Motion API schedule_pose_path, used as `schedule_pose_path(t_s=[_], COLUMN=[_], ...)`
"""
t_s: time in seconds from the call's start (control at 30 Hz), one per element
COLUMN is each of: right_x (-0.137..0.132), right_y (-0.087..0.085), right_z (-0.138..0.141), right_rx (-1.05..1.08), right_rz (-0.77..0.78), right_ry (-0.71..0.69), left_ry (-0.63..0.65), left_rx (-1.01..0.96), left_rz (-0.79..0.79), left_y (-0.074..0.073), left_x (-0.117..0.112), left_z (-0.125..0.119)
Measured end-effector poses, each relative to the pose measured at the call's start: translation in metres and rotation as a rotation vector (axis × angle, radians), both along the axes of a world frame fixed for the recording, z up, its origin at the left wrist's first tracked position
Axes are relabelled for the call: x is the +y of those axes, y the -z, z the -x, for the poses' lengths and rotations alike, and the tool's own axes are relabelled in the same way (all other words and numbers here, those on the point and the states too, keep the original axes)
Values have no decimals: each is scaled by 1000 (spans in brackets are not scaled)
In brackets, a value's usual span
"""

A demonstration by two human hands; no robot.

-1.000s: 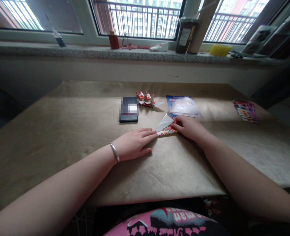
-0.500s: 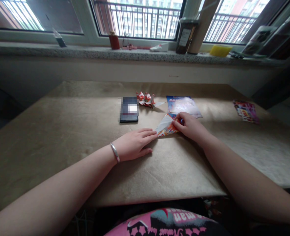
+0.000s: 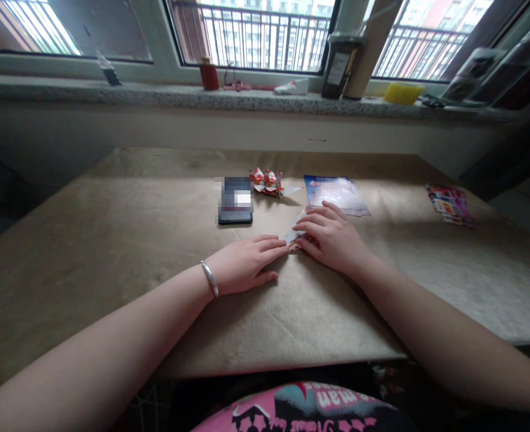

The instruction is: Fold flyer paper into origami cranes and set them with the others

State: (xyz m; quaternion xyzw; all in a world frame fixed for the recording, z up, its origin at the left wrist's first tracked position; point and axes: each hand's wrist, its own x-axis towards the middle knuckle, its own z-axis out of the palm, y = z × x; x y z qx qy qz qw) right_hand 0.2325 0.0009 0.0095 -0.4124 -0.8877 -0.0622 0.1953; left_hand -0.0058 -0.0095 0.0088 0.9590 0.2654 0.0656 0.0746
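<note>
A folded piece of printed paper [image 3: 292, 236] lies on the brown table [image 3: 112, 240], mostly covered. My right hand [image 3: 330, 240] lies flat on top of it, fingers pointing left, pressing it down. My left hand [image 3: 247, 261], with a silver bracelet on the wrist, rests flat on the table, and its fingertips touch the paper's left tip.
A dark phone [image 3: 235, 201] lies behind my left hand. A finished red paper figure [image 3: 268, 181] and a stack of printed sheets [image 3: 334, 193] sit beyond the hands. More coloured sheets [image 3: 449, 203] lie at the far right. The windowsill [image 3: 157, 95] holds small items.
My right hand has moved left from the paper's right corner and flattened over the folded paper, hiding most of it. My left hand has stayed in place.
</note>
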Motion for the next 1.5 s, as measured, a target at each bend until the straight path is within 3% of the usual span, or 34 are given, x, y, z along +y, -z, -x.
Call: schedule_pose_path(t_s=[0.13,0.6,1.5], right_x=[0,11,18], right_y=[4,11,14], right_z=[5,7,9], right_rx=[-18,-12,-10], right_rz=[102,186,228], right_ry=[-8,122,99], left_ry=[-2,30,1], left_rx=[16,-4,5], left_rz=[1,-154,-207], left_y=[-2,-3,-1], left_x=[0,1,-2], left_z=[-1,0,-4])
